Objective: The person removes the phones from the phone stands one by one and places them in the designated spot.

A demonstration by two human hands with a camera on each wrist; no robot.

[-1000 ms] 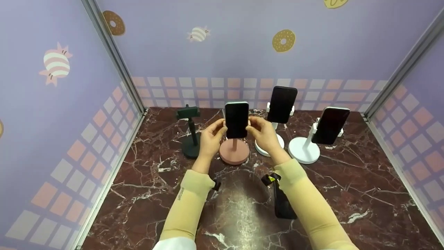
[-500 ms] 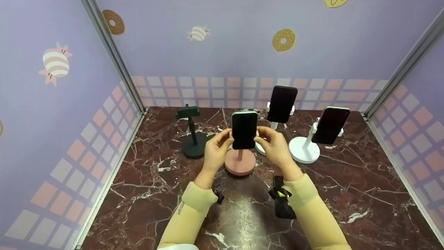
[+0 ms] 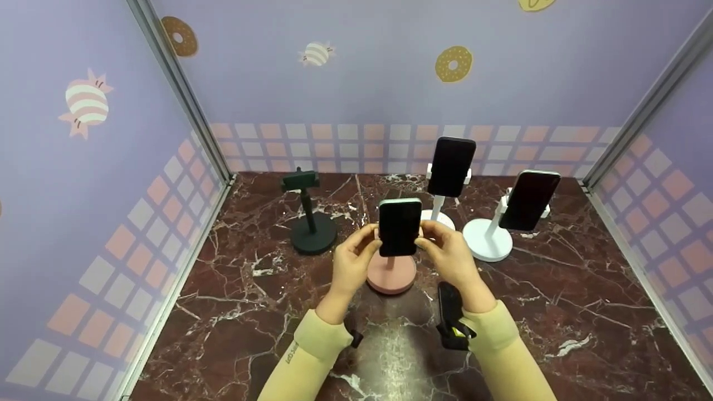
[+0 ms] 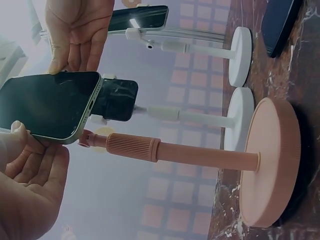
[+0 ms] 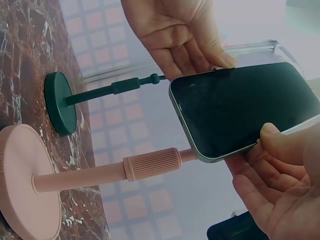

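A pink phone stand [image 3: 392,277] with a round base carries a dark-screened smartphone [image 3: 400,228] with a pale green edge. My left hand [image 3: 351,262] grips the phone's left side, thumb [image 4: 17,134] at its front edge and fingers behind. On the opposite side my right hand [image 3: 452,257] holds it the same way, its thumb [image 5: 280,145] against the front. The stand's clamp is mostly hidden by phone and fingers. The left wrist view shows the stand's ribbed collar [image 4: 132,147]. Whether the base touches the table cannot be told.
A dark green phone stand [image 3: 312,234] without a phone stands left. Two white stands, their bases [image 3: 488,240] at back right, hold phones [image 3: 451,167] [image 3: 530,200]. Another black phone [image 3: 450,303] lies on the marble-patterned table [image 3: 234,334] by my right wrist. Patterned panels surround the table.
Both hands have brought the pink stand and its phone towards me and slightly right. The black phone on the table shows more beside my right forearm. The other stands stay put.
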